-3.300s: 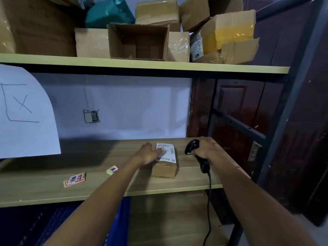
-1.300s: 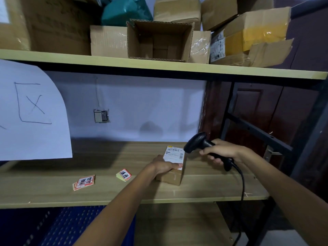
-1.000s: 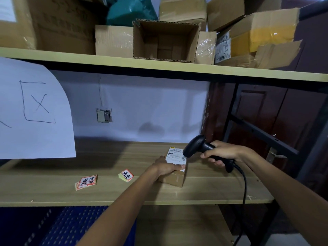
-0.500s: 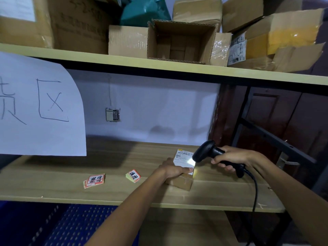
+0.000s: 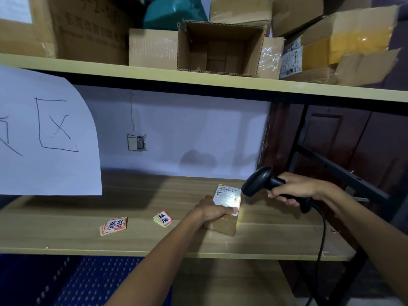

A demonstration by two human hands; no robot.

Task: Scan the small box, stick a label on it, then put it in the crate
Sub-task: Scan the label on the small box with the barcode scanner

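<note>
A small brown cardboard box [image 5: 223,225] with a white shipping label on top rests on the wooden shelf [image 5: 154,239]. My left hand [image 5: 213,209] grips its left side. My right hand [image 5: 293,189] holds a black corded barcode scanner [image 5: 257,181] just right of the box, its head aimed at the label, and a bright patch of light falls on the label. Two small stacks of red-and-white stickers lie to the left, one stack [image 5: 163,218] nearer the box and one stack [image 5: 113,225] further off. A blue perforated crate [image 5: 88,281] sits below the shelf.
A white paper sign [image 5: 44,133] with handwriting hangs at the left. The upper shelf [image 5: 198,81] carries several cardboard boxes, one open box [image 5: 220,47] facing me, and a teal bag. A dark metal rack frame [image 5: 331,168] and a brown door stand at the right.
My right hand raised the scanner off the shelf and pointed it at the label; the scan light came on. My left hand shifted from the box's top to its side.
</note>
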